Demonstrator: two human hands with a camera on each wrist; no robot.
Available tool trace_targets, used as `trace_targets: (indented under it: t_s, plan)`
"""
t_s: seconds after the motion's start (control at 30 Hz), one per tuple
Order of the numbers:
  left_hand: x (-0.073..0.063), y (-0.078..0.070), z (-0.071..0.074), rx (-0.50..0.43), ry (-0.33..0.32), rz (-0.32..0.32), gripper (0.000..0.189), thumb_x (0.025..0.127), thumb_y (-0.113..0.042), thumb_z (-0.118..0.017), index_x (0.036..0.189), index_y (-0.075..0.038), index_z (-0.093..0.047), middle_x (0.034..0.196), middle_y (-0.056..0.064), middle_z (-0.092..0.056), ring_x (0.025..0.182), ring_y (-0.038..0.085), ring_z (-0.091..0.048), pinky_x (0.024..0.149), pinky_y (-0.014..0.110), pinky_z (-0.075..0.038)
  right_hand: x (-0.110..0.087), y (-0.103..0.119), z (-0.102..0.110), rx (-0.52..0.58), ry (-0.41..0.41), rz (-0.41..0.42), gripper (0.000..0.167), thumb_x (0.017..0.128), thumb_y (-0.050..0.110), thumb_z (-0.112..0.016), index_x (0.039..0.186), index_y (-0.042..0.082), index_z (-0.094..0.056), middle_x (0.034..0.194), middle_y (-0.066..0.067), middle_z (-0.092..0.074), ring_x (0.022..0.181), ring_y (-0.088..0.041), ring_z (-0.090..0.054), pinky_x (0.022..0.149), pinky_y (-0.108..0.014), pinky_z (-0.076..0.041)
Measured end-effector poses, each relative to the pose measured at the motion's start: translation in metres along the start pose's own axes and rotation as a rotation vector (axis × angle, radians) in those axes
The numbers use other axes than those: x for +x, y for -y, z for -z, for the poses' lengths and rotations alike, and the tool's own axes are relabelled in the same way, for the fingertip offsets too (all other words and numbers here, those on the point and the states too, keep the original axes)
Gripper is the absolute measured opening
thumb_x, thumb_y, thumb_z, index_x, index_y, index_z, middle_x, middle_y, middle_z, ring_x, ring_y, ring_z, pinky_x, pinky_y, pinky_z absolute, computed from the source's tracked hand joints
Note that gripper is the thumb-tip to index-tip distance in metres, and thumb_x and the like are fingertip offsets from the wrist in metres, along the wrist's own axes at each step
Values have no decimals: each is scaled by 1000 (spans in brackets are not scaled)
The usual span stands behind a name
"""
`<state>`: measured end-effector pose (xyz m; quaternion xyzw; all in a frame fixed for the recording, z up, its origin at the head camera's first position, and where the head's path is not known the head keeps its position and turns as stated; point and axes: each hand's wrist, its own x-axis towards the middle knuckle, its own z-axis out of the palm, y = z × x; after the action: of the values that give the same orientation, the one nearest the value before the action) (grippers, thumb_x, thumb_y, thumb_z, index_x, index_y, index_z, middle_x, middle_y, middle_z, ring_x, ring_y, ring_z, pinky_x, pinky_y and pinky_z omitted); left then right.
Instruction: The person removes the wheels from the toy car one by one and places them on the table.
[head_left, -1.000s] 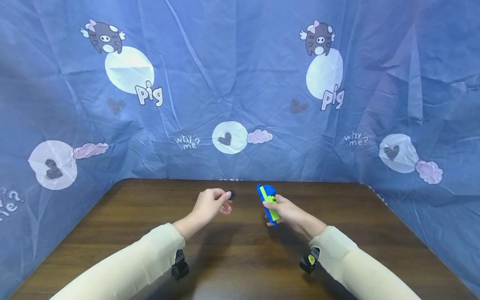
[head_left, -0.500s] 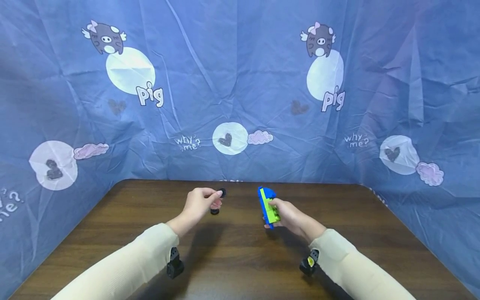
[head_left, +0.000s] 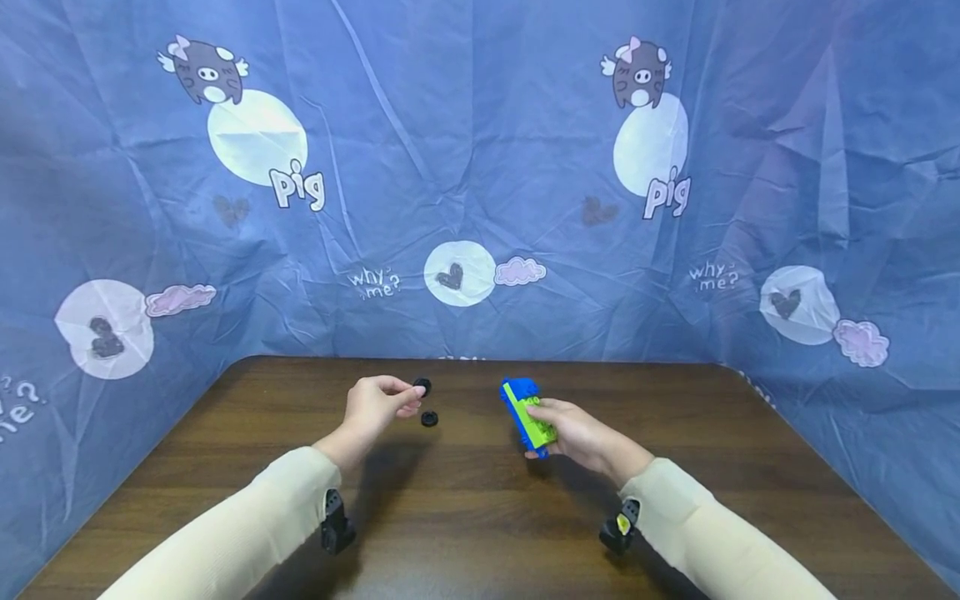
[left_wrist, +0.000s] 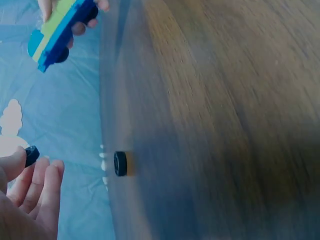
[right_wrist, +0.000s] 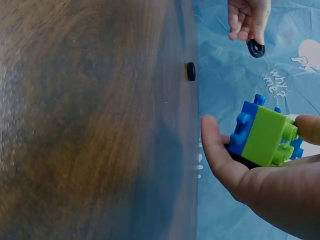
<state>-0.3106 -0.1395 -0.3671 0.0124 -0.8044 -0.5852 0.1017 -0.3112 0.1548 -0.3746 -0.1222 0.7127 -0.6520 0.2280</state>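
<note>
My left hand pinches a small black toy wheel between thumb and forefinger, raised over the far part of the table. The other fingers are loosely bent below it. Just under that hand, a second black wheel lies on the wood. To the right, my right hand grips a blue and lime-green toy block car, thumb on the green side and fingers beneath. Studs show on its green block in the right wrist view. Dark wheels sit along its underside in the left wrist view.
The brown wooden table has its far edge close beyond both hands. A blue cloth printed with pigs and hearts hangs behind and at both sides. Black wrist cameras are strapped at both cuffs.
My left hand has moved left, away from the car, with the wheel in its pinch, uncovering the wheel on the table. The right hand has tilted the car and shifted it slightly left.
</note>
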Motion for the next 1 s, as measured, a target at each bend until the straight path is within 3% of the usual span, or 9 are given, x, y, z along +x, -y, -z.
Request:
trace_targets:
  t_s: [0.2, 0.33, 0.47, 0.6, 0.83, 1.0]
  plan:
    - [3, 7, 7, 20, -21, 45, 19, 86, -12, -73, 91, 5, -67, 81, 14, -74, 73, 25, -74, 73, 29, -60, -1, 1, 1, 4, 16, 15, 55, 102, 19, -44, 142, -15, -25, 105, -9, -52, 87, -15, -55, 90, -42, -55]
    - [5, 12, 9, 51, -50, 66, 18, 85, -12, -74, 90, 3, -65, 79, 9, -73, 71, 22, -74, 72, 25, -58, -2, 1, 3, 15, 20, 18, 55, 102, 18, -43, 142, -15, -24, 106, -8, -52, 87, -14, -55, 90, -41, -55]
    - [8, 18, 11, 11, -39, 78, 17, 86, -7, -73, 91, 5, -62, 76, 12, -73, 70, 23, -73, 72, 33, -61, -1, 1, 4, 21, 24, 13, 55, 102, 18, -43, 142, -15, -24, 104, -8, -53, 86, -14, -56, 85, -36, -55]
    - [10, 23, 12, -2, -24, 105, 17, 86, -5, -72, 92, 8, -63, 77, 13, -73, 72, 24, -74, 72, 32, -61, -2, 2, 5, 25, 35, 5, 54, 102, 19, -43, 142, -14, -25, 100, -7, -53, 85, -14, -56, 77, -31, -54]
    - [16, 32, 17, 6, -12, 145, 18, 85, -4, -72, 96, 10, -67, 77, 7, -72, 67, 14, -71, 72, 30, -60, -3, 2, 5, 30, 33, 9, 55, 101, 20, -45, 141, -14, -27, 98, -6, -55, 83, -14, -56, 73, -29, -54]
    - [22, 36, 21, 37, 29, 200, 18, 85, -2, -70, 96, 12, -68, 80, 15, -73, 59, 8, -65, 66, 27, -60, -3, 2, 5, 21, 15, -15, 59, 102, 22, -45, 144, -13, -24, 104, -8, -54, 85, -15, -56, 74, -29, -54]
